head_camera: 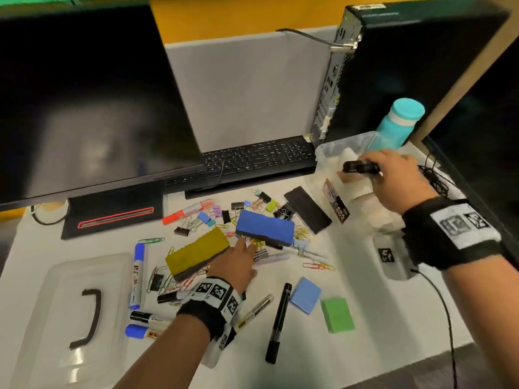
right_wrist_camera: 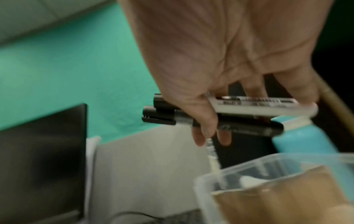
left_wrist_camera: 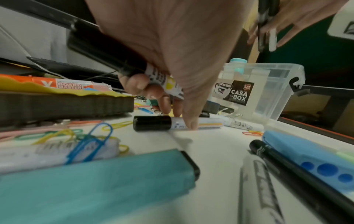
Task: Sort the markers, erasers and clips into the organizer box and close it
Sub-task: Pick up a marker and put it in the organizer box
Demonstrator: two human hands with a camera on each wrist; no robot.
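Observation:
My left hand reaches into the pile between the yellow eraser and the blue eraser. In the left wrist view its fingers curl round a black-capped white marker, and its thumb tip touches another marker lying on the table. My right hand hovers over the clear organizer box, gripping a white marker and a black marker side by side. Loose markers, binder clips and paper clips lie scattered.
The box's clear lid lies at the front left. A small blue eraser, a green eraser and a black pen lie near the front. Behind stand a monitor, keyboard, PC tower and teal bottle.

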